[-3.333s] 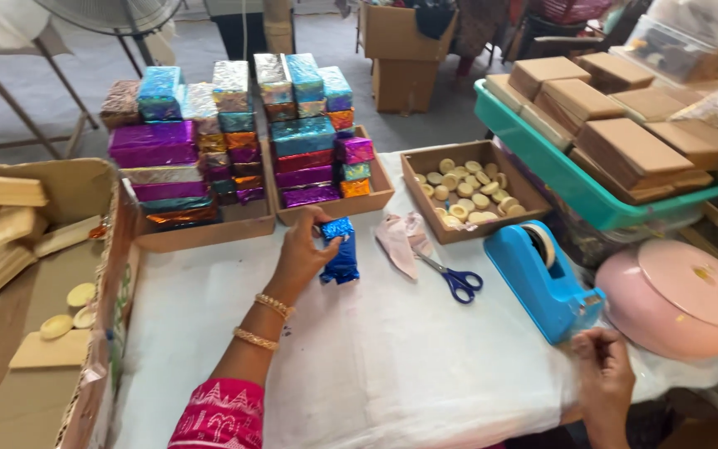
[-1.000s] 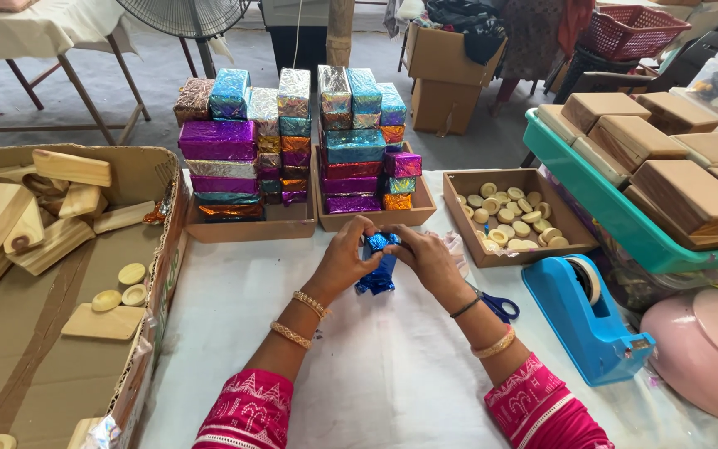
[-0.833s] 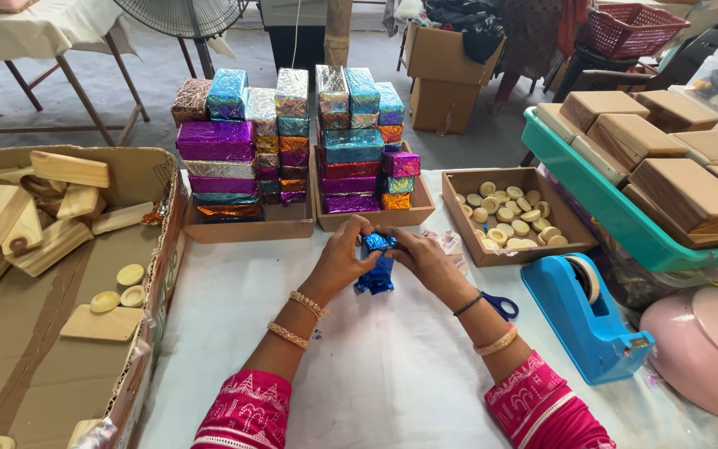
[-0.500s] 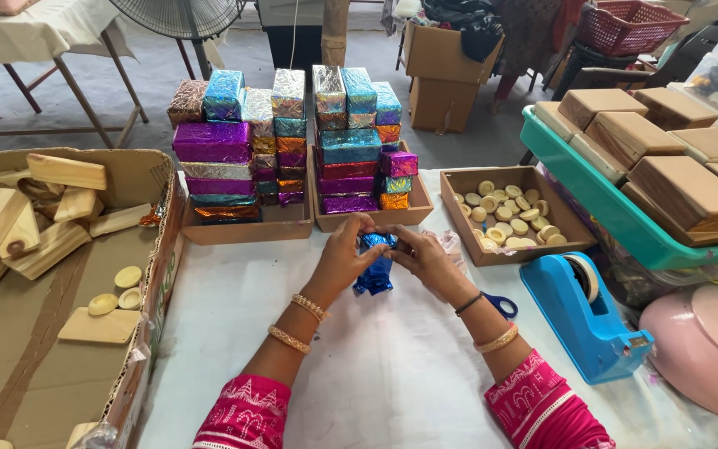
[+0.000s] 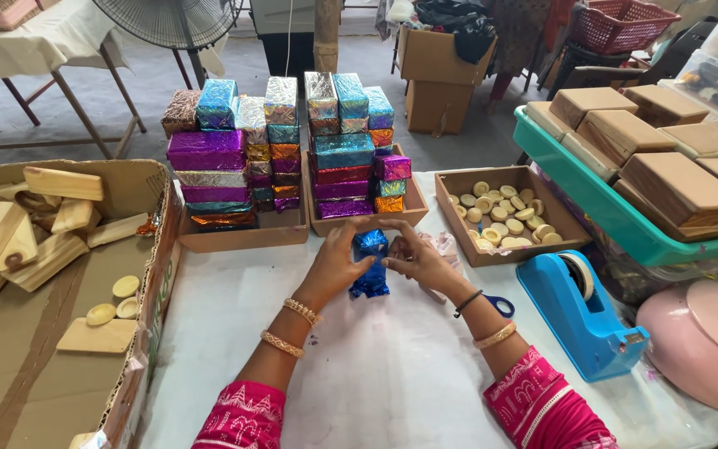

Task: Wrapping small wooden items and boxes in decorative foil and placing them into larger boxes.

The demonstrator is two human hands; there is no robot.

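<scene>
Blue foil parcel (between both hands)

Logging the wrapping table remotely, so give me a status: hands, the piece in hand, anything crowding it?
Left hand and right hand both closed on blue foil parcel, upright on white table cover. Scissors by right wrist, tape dispenser farther right. Nothing blocking.

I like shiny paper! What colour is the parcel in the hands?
Shiny blue foil parcel, seen best from the head camera.

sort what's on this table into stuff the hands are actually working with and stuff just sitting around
In hand:
left hand
right hand
blue foil-wrapped block, held upright between both hands

Lying about:
blue tape dispenser
scissors
tray of round discs
stacks of foil-wrapped blocks
pink lid
</scene>
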